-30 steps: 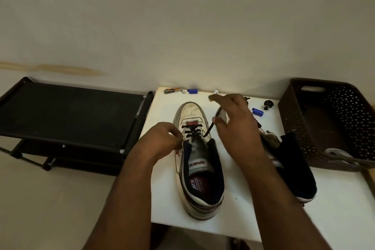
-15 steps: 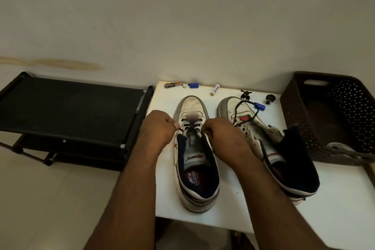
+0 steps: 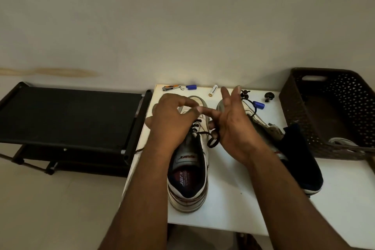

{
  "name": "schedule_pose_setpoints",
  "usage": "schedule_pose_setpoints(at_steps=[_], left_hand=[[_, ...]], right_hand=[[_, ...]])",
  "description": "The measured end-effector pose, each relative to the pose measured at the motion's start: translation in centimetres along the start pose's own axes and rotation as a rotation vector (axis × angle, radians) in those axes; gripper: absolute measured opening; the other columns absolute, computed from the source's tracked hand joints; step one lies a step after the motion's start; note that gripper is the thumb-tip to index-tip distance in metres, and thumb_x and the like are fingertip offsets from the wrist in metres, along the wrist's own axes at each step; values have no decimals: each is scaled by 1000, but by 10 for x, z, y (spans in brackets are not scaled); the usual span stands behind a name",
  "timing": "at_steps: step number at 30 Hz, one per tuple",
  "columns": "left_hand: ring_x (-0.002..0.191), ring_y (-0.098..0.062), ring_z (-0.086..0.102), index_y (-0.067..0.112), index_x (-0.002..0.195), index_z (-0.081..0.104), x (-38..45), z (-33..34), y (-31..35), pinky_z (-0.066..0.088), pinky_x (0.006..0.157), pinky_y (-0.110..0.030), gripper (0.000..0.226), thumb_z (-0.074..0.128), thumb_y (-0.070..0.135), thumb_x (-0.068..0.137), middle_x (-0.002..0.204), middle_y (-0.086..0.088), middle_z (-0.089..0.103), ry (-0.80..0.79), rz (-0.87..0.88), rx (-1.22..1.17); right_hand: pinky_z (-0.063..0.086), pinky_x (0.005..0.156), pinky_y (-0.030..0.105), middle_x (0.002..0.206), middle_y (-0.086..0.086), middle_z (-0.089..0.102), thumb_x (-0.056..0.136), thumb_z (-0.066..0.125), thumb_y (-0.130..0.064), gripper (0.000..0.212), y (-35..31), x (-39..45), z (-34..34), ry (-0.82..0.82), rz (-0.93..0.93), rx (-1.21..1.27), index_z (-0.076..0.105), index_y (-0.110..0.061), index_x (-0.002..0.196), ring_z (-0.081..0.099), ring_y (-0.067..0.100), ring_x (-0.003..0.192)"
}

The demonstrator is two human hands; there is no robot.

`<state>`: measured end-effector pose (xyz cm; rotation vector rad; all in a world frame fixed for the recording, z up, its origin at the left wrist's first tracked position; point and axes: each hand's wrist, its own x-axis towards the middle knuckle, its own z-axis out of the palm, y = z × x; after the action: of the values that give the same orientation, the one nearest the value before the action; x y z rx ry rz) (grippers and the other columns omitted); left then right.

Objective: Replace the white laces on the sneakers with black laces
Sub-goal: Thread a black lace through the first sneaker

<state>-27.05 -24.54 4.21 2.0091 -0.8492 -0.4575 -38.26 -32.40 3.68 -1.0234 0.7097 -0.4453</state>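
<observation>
Both hands have lifted off the eyelets since 0.5 s ago: left hand [image 3: 172,115] curled, grasp unclear, right hand [image 3: 233,122] spread with black lace [image 3: 212,141] looped by it, left sneaker [image 3: 189,160] approx. half laced, right sneaker [image 3: 263,128] w/ lace loose on table [image 3: 233,209].

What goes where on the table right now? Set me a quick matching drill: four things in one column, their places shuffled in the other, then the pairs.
Things
1. white sneaker with black lace
2. brown perforated plastic basket
3. small white battery
4. black fabric shoe rack

Places
A. at the table's far edge, between the two sneaker toes
B. beside the white table, on its left
C. on the table's right end
D. under both hands, heel toward the camera

Pairs: 1-D, 2-C, 3-A, 4-B
</observation>
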Motion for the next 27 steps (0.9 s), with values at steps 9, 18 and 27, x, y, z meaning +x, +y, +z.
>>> schedule_pose_setpoints(at_steps=[9, 18, 27], left_hand=[[118, -17, 45, 31, 73, 76, 0, 9, 3, 30, 92, -39, 23, 75, 53, 74, 101, 13, 55, -108, -112, 131], [98, -7, 57, 28, 68, 75, 0, 8, 3, 39, 100, -49, 6, 77, 33, 69, 76, 27, 60, -7, -152, -148], [77, 0, 57, 18, 82, 70, -2, -7, -7, 43, 56, -18, 8, 73, 25, 84, 87, 10, 64, -52, -239, -108]], right_hand=[[31, 53, 25, 133, 15, 55, 54, 13, -85, 87, 3, -2, 5, -18, 41, 19, 27, -51, 133, 39, 9, 57], [38, 52, 25, 122, 0, 62, 86, 40, -70, 56, 16, 8, -5, -2, 10, -70, 37, -48, 137, 49, 9, 57], [50, 62, 19, 71, -5, 71, 82, 72, -4, 8, 22, 11, -8, 145, -283, -575, 76, -8, 87, 64, 2, 64]])
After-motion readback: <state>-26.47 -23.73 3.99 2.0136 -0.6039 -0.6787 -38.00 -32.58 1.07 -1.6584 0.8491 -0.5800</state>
